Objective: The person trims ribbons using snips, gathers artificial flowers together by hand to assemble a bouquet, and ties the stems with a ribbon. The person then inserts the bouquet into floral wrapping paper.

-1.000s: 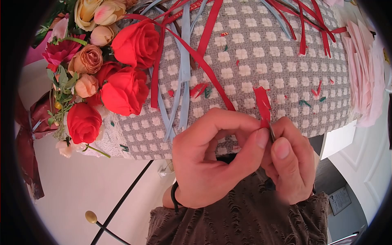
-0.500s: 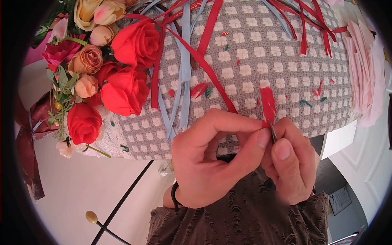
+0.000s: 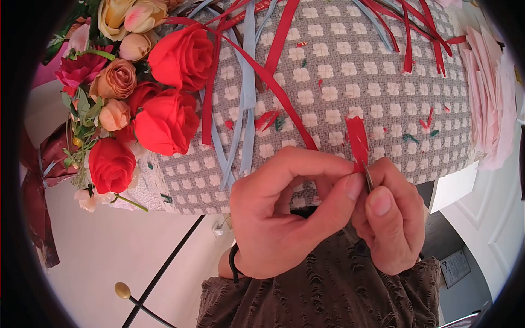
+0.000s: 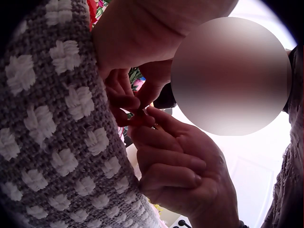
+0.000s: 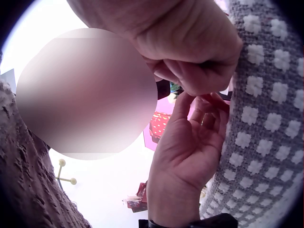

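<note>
Red and flat, a strip (image 3: pixel 357 136) is pinched at its lower end between thumb and forefinger of the left hand (image 3: pixel 290 213), above the checked cloth (image 3: pixel 339 71). Beside it, a slim metal tool (image 3: pixel 368 177) is pinched by the right hand (image 3: pixel 394 224), its other fingers curled in; only the pointed metal end is seen, so its kind cannot be told. Much of both wrist views is covered by a blurred disc. On a red ribbon (image 3: pixel 260 12), cut off at the top, "SET" can be read; the writing on a framed sheet (image 3: pixel 455 269) is too small. Raised white tufts are woven into the coarse grey cloth, where ribbons, scraps and full-petalled red roses (image 3: pixel 167 122) are laid.
</note>
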The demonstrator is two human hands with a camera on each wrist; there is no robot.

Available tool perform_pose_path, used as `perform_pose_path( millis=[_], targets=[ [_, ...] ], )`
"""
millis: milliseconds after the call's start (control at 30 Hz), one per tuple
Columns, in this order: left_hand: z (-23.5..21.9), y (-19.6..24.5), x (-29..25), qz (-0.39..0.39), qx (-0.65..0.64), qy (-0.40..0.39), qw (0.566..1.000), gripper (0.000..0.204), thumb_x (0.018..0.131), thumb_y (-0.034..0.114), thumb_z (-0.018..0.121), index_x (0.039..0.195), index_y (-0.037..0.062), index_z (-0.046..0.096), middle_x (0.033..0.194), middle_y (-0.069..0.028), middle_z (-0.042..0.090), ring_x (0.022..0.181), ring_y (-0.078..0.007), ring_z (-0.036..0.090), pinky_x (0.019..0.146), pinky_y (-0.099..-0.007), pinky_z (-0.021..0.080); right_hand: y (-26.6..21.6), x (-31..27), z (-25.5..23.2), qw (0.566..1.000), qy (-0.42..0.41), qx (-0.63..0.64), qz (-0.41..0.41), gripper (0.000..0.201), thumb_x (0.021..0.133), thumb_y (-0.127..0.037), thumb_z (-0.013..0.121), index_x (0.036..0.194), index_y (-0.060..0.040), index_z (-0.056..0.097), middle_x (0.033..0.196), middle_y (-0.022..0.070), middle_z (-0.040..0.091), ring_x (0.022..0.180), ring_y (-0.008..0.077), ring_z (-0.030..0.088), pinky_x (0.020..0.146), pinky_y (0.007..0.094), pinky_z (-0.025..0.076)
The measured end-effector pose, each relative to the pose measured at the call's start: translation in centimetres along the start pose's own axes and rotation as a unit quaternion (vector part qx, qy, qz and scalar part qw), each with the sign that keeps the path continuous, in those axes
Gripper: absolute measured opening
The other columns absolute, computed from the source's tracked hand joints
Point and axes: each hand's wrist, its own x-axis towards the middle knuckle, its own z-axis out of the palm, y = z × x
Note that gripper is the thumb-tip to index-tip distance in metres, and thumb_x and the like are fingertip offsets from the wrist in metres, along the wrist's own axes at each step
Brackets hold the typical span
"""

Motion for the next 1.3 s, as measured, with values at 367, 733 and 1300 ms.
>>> perform_pose_path(
  millis=[367,733,1300],
  targets=[
    [0.0,0.5,0.2,0.005,0.011,-0.026,1.0,0.017,0.083,-0.004,0.064,0.096,-0.0041,0.054,0.086,-0.0101,0.064,0.076,-0.0105,0.061,0.068,-0.0231,0.047,0.3,0.0,-0.1,1.0,-0.003,0.003,-0.015,0.03,0.097,-0.03,0.049,0.092,-0.0012,0.053,0.059,0.0025,0.048,0.05,0.0071,0.045,0.047,0.0247,0.036],
    [0.3,0.1,0.1,0.028,0.003,-0.019,0.999,0.014,0.084,-0.005,0.061,0.097,-0.004,0.054,0.087,-0.0097,0.064,0.075,-0.0093,0.06,0.068,-0.0217,0.046,0.2,-0.1,0.1,1.0,0.007,0.024,-0.005,0.029,0.098,-0.029,0.049,0.091,-0.0011,0.053,0.058,0.0009,0.048,0.052,0.0044,0.045,0.048,0.0238,0.035],
    [0.6,-0.2,-0.2,0.028,0.017,0.004,0.999,0.013,0.085,-0.002,0.062,0.095,-0.0035,0.055,0.085,-0.0085,0.063,0.074,-0.0101,0.059,0.068,-0.0226,0.046,0.4,-0.1,-0.1,0.999,-0.001,0.04,-0.006,0.029,0.097,-0.029,0.05,0.091,-0.0012,0.053,0.057,0.001,0.048,0.049,0.004,0.043,0.045,0.0239,0.034]
  ],
)
